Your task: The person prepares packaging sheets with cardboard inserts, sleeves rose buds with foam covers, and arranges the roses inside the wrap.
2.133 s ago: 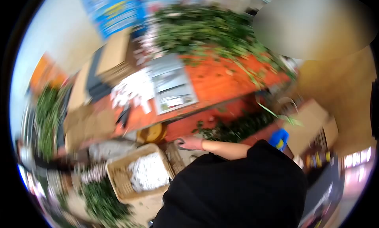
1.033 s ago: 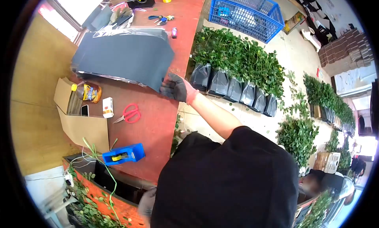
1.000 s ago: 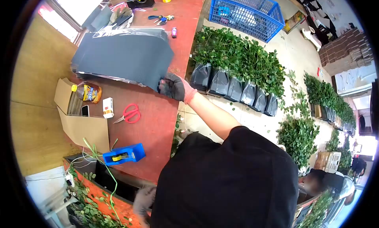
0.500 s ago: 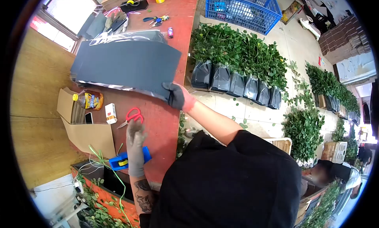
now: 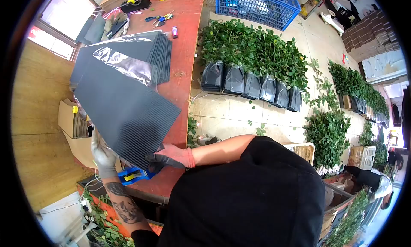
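We see dark sheet (image 5: 128,106) tilted over table (image 5: 177,88), far part overlapping stack (image 5: 160,54) of similar sheets. Our right hand (image 5: 171,156), gloved, closed on sheet's near end. Our left hand (image 5: 102,155), gray-gloved, at sheet's left edge; whether it grips, we cannot tell. Between hands, blue dispenser (image 5: 132,176), partly covered. Carton (image 5: 76,133) just beside left hand. Tools (image 5: 159,19) past stack. On floor, right of table, we see leafy bundles (image 5: 252,50), dark-wrapped, near blue crate (image 5: 257,8).
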A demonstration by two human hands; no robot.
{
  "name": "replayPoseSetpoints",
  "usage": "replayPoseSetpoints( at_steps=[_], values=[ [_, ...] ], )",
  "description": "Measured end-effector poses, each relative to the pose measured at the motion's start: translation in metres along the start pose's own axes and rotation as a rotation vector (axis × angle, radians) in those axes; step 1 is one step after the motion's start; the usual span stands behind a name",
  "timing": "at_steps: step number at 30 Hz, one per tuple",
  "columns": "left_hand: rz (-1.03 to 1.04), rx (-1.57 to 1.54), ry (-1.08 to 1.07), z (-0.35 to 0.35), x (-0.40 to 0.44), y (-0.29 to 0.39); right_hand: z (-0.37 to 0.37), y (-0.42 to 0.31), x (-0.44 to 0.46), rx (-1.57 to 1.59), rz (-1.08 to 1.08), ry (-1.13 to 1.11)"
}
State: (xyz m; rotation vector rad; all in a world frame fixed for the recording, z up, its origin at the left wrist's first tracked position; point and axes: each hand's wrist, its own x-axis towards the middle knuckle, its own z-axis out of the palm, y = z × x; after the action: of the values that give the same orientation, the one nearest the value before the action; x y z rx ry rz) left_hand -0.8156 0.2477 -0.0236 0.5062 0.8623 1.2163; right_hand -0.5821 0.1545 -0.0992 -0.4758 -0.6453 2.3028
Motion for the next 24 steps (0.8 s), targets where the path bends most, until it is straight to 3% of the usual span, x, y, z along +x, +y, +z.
replayPoseSetpoints(
  at_steps=[1, 3, 6, 9, 11, 12, 14, 15, 17, 18, 19, 21, 22, 23, 24],
  values=[
    [0.002, -0.002, 0.004, -0.012, 0.007, 0.005, 0.001, 0.011, 0.004, 0.088, 0.008, -0.075],
    [-0.098, 0.164, 0.230, -0.027, 0.022, 0.013, -0.004, 0.031, 0.010, 0.164, 0.010, -0.157],
    [0.118, 0.474, 0.170, 0.013, 0.004, 0.031, -0.013, 0.034, 0.011, -0.047, 0.201, -0.308],
    [0.240, 0.827, 0.135, 0.052, -0.029, 0.058, -0.012, -0.032, -0.022, -1.186, 0.016, -0.255],
    [0.235, 1.218, 0.086, 0.068, -0.055, 0.075, -0.038, -0.038, -0.026, -1.366, -0.172, -0.181],
    [0.239, 1.390, 0.036, 0.076, -0.069, 0.079, -0.026, -0.072, -0.038, -1.302, -0.092, -0.140],
    [0.197, 1.825, -0.023, 0.088, -0.106, 0.088, -0.049, -0.081, -0.039, -0.798, -0.230, 0.077],
    [0.144, 2.091, -0.026, 0.091, -0.129, 0.093, -0.049, -0.094, -0.041, -0.765, -0.446, 0.250],
    [0.281, 2.316, -0.087, 0.099, -0.173, 0.096, -0.058, -0.122, -0.039, -0.852, -0.838, 0.584],
    [0.129, 2.316, -0.069, 0.101, -0.198, 0.106, -0.065, -0.135, -0.036, -0.978, -1.020, 0.741],
    [-0.017, 2.303, -0.035, 0.104, -0.220, 0.115, -0.059, -0.150, -0.035, -0.706, -1.156, 0.625],
    [0.256, 2.479, -0.207, 0.120, -0.253, 0.112, -0.060, -0.170, -0.035, -0.773, -1.242, 0.509],
    [0.238, 2.475, -0.147, 0.125, -0.261, 0.109, -0.059, -0.175, -0.036, -0.856, -1.117, 0.418],
    [0.085, 2.378, -0.122, 0.134, -0.264, 0.104, -0.057, -0.182, -0.037, -0.943, -0.987, 0.305],
    [-0.059, 2.255, -0.055, 0.141, -0.271, 0.097, -0.047, -0.188, -0.035, -0.833, -0.735, 0.212]
  ],
)
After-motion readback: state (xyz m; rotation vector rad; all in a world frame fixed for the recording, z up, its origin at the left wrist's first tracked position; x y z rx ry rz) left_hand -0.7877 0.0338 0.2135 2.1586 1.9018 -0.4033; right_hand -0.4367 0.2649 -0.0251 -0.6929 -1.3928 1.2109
